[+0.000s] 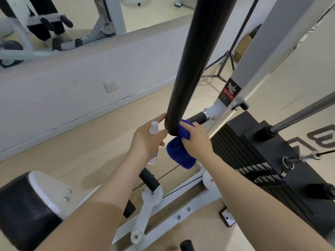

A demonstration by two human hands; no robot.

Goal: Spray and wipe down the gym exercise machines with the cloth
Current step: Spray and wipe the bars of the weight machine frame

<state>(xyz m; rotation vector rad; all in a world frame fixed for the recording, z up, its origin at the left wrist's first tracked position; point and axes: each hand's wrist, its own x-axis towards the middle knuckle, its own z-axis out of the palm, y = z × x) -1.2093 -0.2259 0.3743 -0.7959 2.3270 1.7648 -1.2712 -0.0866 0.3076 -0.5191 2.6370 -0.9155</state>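
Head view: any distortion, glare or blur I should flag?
Head view: wide-angle bending bows the wall baseboard and the white machine frame; lighting soft and even, with only a faint tripod shadow on the floor; mild glare on the mirror; hands, left and right, blue cloth and spray bottle fairly sharp, edges slightly soft.

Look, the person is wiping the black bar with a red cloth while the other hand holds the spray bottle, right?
Almost. The cloth is blue, not red, as the head view shows. The right hand holds it against the end of the black bar, while the left hand holds the spray bottle.
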